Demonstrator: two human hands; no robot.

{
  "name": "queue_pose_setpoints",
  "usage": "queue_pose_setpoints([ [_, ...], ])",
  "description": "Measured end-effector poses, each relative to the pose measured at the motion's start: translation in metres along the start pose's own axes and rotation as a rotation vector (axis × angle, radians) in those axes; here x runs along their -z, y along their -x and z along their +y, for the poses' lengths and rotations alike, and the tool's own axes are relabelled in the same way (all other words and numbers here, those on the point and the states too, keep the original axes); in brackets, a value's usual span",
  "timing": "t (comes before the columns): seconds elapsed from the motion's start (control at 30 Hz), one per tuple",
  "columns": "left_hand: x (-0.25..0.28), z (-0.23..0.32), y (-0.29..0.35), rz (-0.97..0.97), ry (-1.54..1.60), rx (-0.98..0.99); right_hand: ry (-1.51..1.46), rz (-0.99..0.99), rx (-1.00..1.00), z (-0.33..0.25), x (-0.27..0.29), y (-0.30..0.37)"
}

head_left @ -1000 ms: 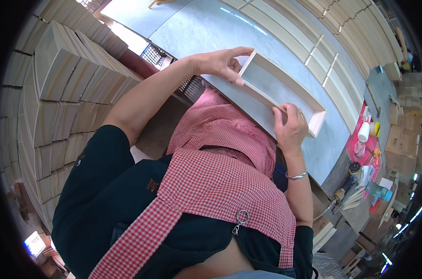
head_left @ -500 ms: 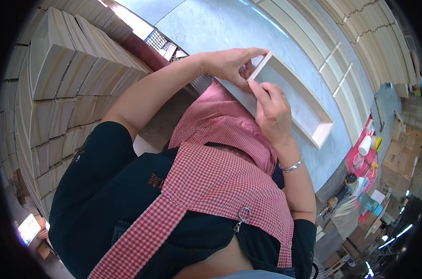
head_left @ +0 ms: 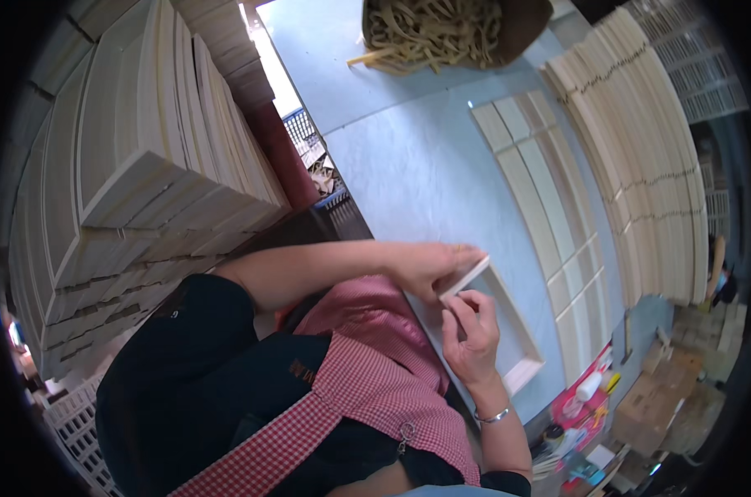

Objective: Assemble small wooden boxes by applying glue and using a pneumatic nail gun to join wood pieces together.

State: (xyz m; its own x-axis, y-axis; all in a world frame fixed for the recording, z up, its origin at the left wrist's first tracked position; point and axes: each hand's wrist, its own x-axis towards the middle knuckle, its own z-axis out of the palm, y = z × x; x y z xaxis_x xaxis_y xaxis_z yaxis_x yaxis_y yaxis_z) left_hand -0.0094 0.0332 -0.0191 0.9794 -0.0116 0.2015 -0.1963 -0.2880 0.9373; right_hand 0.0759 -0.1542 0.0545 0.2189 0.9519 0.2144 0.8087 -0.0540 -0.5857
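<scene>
Nearest is the red-and-white checked apron (head_left: 392, 389) over a dark top (head_left: 202, 398), with a metal ring (head_left: 407, 431) hanging at the chest. Just beyond it are the two hands, both at one short end of a shallow pale wooden frame (head_left: 515, 312), which lies at the worktop's near edge. The left hand (head_left: 429, 267) grips that short end, fingers stretched along its outer side. The right hand (head_left: 472, 331), below a silver bracelet (head_left: 493, 416), has its thumb and fingers bent together at the frame's near corner; whether it pinches something small there I cannot tell. To the left rise tall stacks of wooden pieces (head_left: 135, 182), beside a black crate (head_left: 342, 215). Past the frame, the pale blue-grey worktop (head_left: 429, 182) bears a row of flat wooden strips (head_left: 525, 203) with thin crosspieces, and a long stack of slats (head_left: 640, 166) stands farther right. At the far end sits a brown container (head_left: 526, 29) heaped with curled pale strips (head_left: 433, 29). Off to the right are a white bottle (head_left: 589, 386) and cardboard boxes (head_left: 657, 393)
</scene>
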Motion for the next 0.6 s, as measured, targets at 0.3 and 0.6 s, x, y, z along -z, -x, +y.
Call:
queue_pose_setpoints([
  [0.3,0.002,0.006,-0.005,-0.164,0.005,0.117,0.336,0.228,0.441,0.048,-0.063,-0.298],
  [0.6,-0.005,-0.007,-0.001,-0.066,0.022,0.091,0.362,0.132,0.556,0.041,-0.075,-0.397],
])
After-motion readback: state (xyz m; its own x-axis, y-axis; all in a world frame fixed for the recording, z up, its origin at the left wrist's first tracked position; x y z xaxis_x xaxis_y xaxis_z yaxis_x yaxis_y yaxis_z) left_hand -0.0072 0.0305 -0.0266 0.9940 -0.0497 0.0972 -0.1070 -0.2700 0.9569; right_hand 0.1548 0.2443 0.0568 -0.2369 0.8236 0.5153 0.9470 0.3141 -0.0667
